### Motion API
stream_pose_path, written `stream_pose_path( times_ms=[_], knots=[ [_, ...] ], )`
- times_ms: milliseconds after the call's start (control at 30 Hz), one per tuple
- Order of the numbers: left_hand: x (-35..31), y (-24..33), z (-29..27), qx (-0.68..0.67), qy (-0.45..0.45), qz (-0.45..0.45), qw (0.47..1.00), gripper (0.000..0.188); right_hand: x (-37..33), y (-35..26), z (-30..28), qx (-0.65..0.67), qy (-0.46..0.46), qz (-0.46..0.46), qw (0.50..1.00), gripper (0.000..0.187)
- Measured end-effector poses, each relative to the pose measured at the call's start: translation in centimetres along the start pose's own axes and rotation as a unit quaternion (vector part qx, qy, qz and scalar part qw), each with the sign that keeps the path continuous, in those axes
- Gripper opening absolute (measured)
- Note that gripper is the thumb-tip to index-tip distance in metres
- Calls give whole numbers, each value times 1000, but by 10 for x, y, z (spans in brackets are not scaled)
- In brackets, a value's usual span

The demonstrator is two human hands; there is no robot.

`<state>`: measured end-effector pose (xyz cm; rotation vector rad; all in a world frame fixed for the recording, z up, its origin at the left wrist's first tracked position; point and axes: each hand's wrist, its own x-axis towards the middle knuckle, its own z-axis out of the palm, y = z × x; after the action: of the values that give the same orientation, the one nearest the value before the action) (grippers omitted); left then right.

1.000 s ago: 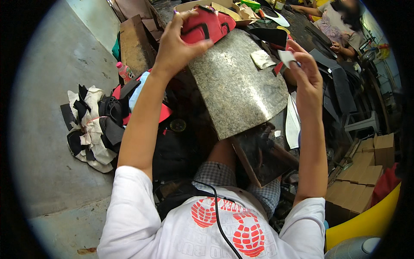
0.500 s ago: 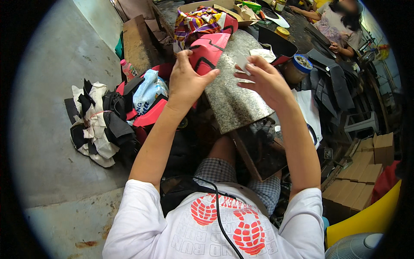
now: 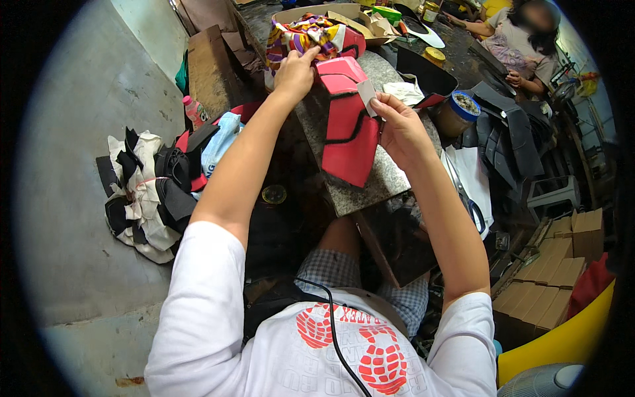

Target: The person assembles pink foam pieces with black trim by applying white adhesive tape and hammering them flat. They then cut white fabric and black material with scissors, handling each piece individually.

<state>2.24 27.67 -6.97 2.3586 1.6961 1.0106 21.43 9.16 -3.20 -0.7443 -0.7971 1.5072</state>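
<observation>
A long red-pink panel with black lines (image 3: 350, 142) lies over the grey speckled stone slab (image 3: 390, 182), hanging slightly past its left edge. In front of me, my right hand (image 3: 402, 127) pinches a small pale flat rectangular piece (image 3: 366, 98) between thumb and fingers, held over the panel's right edge. My left hand (image 3: 295, 76) is at the panel's far end, index finger stretched out against a purple, yellow and white patterned cloth (image 3: 294, 36). Its other fingers are mostly hidden. Another red piece (image 3: 353, 43) lies beside the cloth.
A blue-lidded jar (image 3: 460, 109) and scissors (image 3: 466, 195) lie to the right, near black sheet pieces (image 3: 516, 132). A tied bundle of cloth scraps (image 3: 142, 192) is at the left. Across the dark table sits another person (image 3: 519, 49). Cardboard boxes (image 3: 549, 271) stand at lower right.
The red panel has come down onto the slab, nearer to me. My left hand has moved up to the patterned cloth, and my right hand has lowered slightly with the pale piece.
</observation>
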Motion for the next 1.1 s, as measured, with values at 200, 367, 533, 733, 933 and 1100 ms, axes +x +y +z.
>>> stream_pose_path(
  times_ms=[200, 367, 533, 733, 933, 1100],
  knots=[
    [86, -22, 10, -133, 43, -119, 983, 26, -52, -25, 0, -47, 24, -24, 998, 24],
    [99, -19, -15, -146, 6, -161, 976, 44, -82, -27, -15, -49, 39, -55, 997, 20],
    [38, 30, -43, 152, 34, 209, 965, 70, -80, -19, -18, -37, 28, -42, 998, 17],
    [19, 47, -28, 113, -9, 352, 929, 32, -80, -20, -7, -45, 29, -59, 997, 15],
    [30, 41, -15, 193, 19, 195, 962, 28, -127, -23, -7, -104, 41, -108, 988, 16],
    [-35, 62, -50, -154, 45, 254, 954, 49, -151, -19, -6, -115, 2, -141, 983, 15]
  ],
)
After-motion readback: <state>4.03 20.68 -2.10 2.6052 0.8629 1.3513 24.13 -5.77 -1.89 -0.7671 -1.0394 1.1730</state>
